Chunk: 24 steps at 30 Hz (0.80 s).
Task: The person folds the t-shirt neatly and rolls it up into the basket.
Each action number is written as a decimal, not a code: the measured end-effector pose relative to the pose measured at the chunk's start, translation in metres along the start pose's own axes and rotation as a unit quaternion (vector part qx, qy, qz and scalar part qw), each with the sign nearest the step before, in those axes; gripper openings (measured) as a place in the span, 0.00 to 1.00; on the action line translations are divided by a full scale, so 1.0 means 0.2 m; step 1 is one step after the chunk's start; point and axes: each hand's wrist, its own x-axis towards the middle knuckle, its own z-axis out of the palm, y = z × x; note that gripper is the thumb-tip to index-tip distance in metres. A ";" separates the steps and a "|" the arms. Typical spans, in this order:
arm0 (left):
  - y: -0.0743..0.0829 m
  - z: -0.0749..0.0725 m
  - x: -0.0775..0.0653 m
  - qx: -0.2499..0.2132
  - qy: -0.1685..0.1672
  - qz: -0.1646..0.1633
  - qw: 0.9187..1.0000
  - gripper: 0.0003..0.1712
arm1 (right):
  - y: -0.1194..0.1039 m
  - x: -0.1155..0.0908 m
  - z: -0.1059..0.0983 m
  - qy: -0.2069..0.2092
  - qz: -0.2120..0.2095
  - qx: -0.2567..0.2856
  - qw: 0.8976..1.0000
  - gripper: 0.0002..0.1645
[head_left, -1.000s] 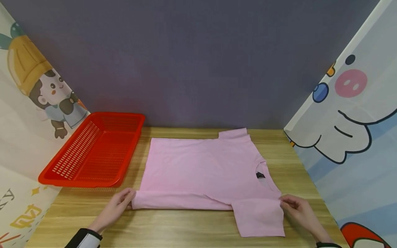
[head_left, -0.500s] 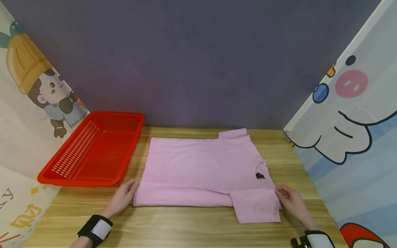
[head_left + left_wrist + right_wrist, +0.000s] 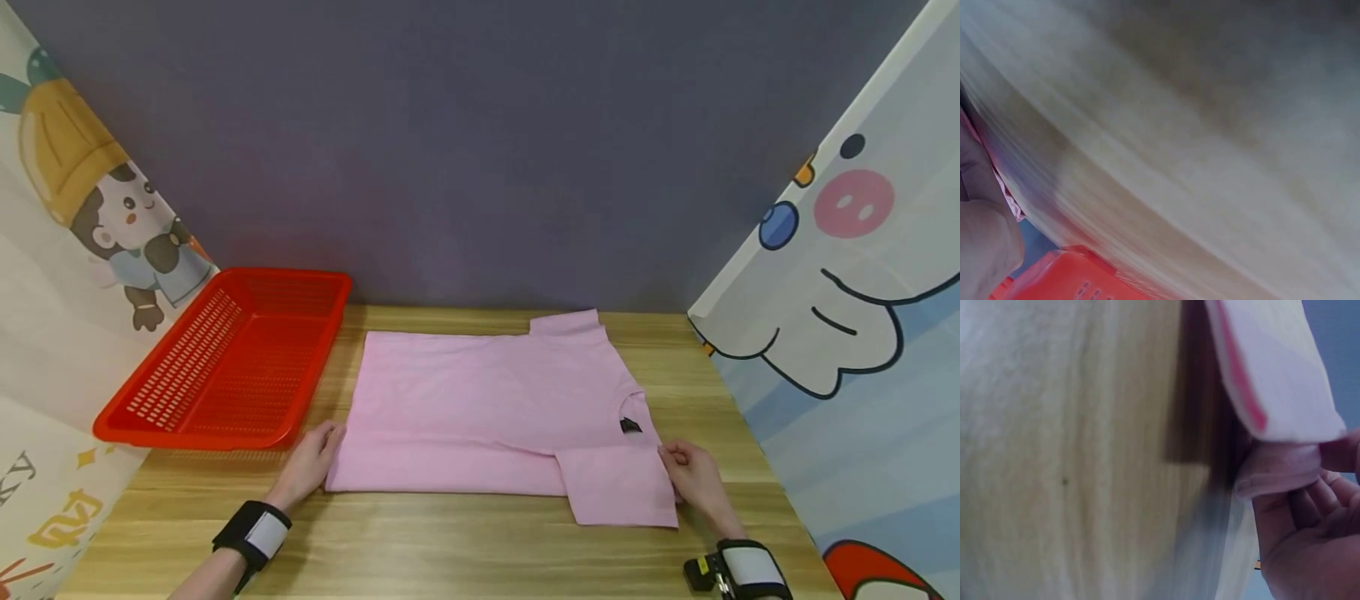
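Observation:
A pink short-sleeved T-shirt lies sideways on the wooden table, its collar with a dark label to the right. Its near side is folded over in a long strip, and the near sleeve lies toward me. My left hand pinches the folded strip's edge at the hem end; the fingertips are partly hidden. At the shoulder end, my right hand pinches the folded edge beside the sleeve. In the right wrist view, the thumb and fingers hold the layered pink cloth between them.
A red perforated basket stands at the left of the table, close to my left hand. A dark grey panel rises behind the table. Printed cartoon curtains flank both sides.
Both hands have moved away from me with the folded edge, so the folded strip has grown wider. The near sleeve has shifted the same way.

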 end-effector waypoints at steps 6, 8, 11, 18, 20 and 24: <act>-0.01 0.01 0.03 0.021 0.014 0.026 0.999 0.14 | 0.01 0.03 0.02 0.025 -0.016 -0.025 0.999 0.13; -0.01 0.02 0.05 0.030 0.016 0.020 0.999 0.13 | 0.01 0.04 0.03 0.028 -0.021 -0.030 0.999 0.13; -0.01 0.03 0.06 0.039 0.013 0.004 0.999 0.11 | 0.01 0.05 0.04 0.023 -0.018 -0.033 0.999 0.13; 0.01 0.03 0.07 0.043 0.001 -0.021 0.999 0.12 | 0.00 0.05 0.04 0.007 -0.008 -0.066 0.998 0.14; 0.02 0.03 0.06 0.053 0.009 -0.017 0.998 0.13 | -0.01 0.05 0.04 0.012 -0.021 -0.084 0.996 0.13; 0.04 0.05 0.05 0.086 0.063 0.021 0.994 0.10 | -0.02 0.02 0.03 0.040 -0.059 -0.103 0.992 0.10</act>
